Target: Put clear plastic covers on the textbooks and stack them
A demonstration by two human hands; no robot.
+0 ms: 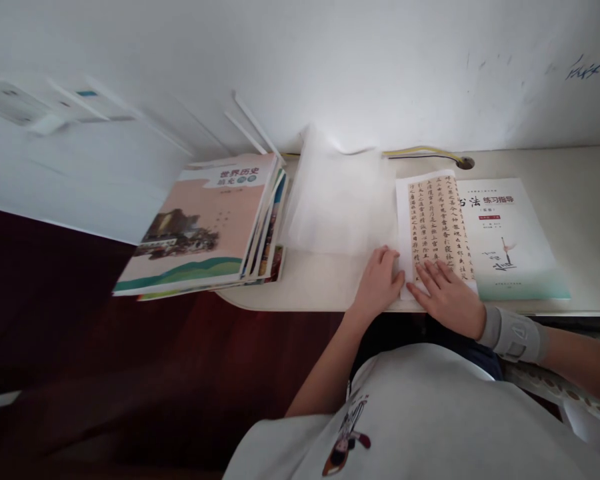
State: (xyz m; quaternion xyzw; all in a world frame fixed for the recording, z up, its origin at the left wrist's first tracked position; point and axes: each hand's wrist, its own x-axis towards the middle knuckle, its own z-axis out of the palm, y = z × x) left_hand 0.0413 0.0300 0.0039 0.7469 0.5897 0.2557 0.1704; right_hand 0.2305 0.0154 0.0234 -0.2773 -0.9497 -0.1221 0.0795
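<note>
My left hand point(379, 283) rests on the desk's front edge, its fingertips touching the lower left corner of a calligraphy sheet point(436, 223) with columns of characters. My right hand point(447, 297), with a grey wrist brace behind it, lies flat with fingers spread on the bottom of that same sheet. The sheet lies partly over a pale green calligraphy guide book point(513, 240). To the left of the sheet a thin white translucent paper point(337, 197) curls up from the desk point(580, 200).
A stack of textbooks point(207, 223) with a pink history cover on top overhangs the desk's left edge. A yellow and black cable point(420, 153) runs into a hole at the back by the white wall. Dark red floor lies below left.
</note>
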